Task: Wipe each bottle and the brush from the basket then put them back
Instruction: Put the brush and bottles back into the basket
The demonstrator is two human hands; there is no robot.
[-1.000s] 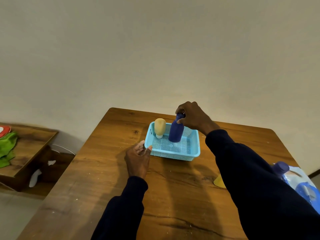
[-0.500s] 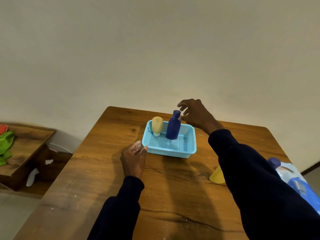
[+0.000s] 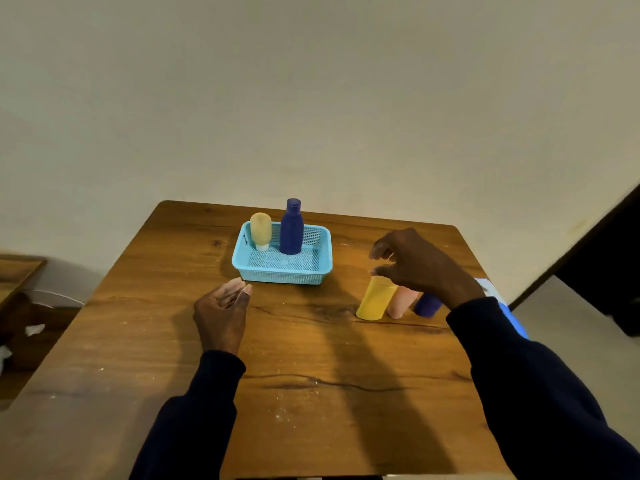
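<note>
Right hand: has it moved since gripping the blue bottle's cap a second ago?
Yes. The right hand has left the blue bottle in the basket and moved rightward, nearer the person, above the yellow bottle on the table.

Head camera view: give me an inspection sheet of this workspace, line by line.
Surface: wooden table, with white specks and dark cracks in the grain.
Job's things: basket holds a dark blue bottle upright and a tan bottle cap down. A yellow bottle, pink bottle and purple bottle stand in a row on the table, right of the basket. Brush: nothing seen.
Clutter: blue and white thing at the table's right edge, mostly hidden by the sleeve.
Hands: left hand by the basket's near left corner, fingers loosely curled, empty. Right hand over the yellow bottle, holding nothing.
Cables: nothing seen for sure.
Surroundings: plain wall; low shelf at left.
</note>
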